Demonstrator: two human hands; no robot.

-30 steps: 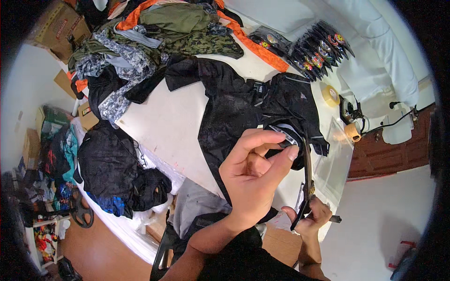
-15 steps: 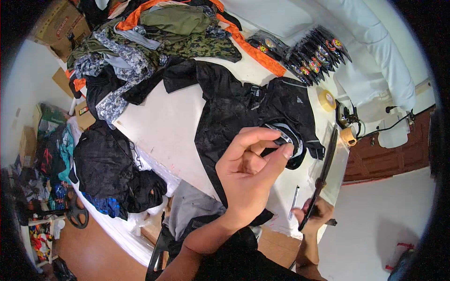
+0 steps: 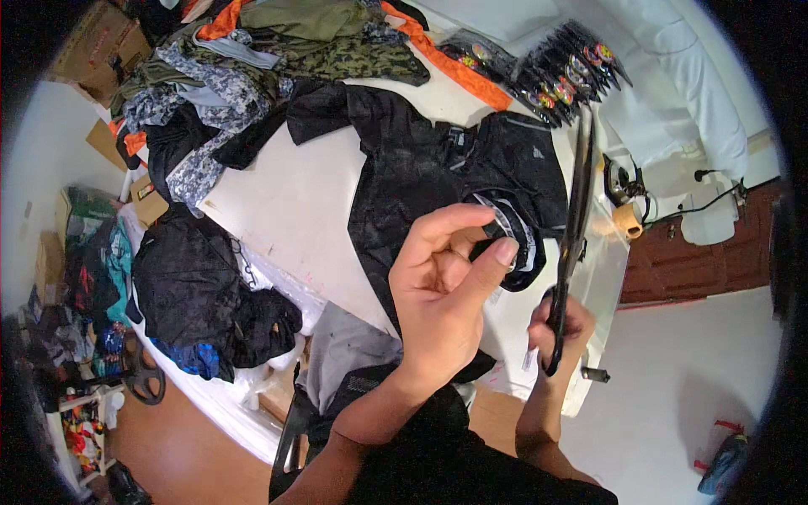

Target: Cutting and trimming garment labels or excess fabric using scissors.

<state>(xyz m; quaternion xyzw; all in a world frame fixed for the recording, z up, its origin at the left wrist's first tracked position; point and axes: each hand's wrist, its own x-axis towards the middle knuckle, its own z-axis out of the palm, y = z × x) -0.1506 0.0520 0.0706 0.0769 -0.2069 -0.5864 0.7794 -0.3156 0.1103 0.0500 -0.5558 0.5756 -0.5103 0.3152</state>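
My left hand (image 3: pixel 444 290) is raised over the table, thumb and forefinger curved toward each other in a pinch. Whatever lies between the fingertips is too small to make out. Just behind them sits a black and white ring-shaped piece (image 3: pixel 528 240), coiled or cap-like, beside a black shirt (image 3: pixel 396 181) spread on the white table (image 3: pixel 286 185). In my right hand (image 3: pixel 572 328) is a pair of long dark scissors (image 3: pixel 575 219), gripped by the handles. Their blades point to the far side, only slightly apart at the tips.
Camouflage and olive clothes (image 3: pixel 337 59) are heaped at the far left with orange fabric (image 3: pixel 471 80). Packaged black items (image 3: pixel 564 80) lie far right, near a tan tape roll (image 3: pixel 627 220). Dark garments (image 3: pixel 189 290) hang over the left edge. A dark cylinder (image 3: pixel 596 374) sits near the right edge.
My right hand has lifted the scissors and swung their blades farther up and more upright. My left hand keeps its pinch, with the thumb shifted slightly. The view has tilted a little.
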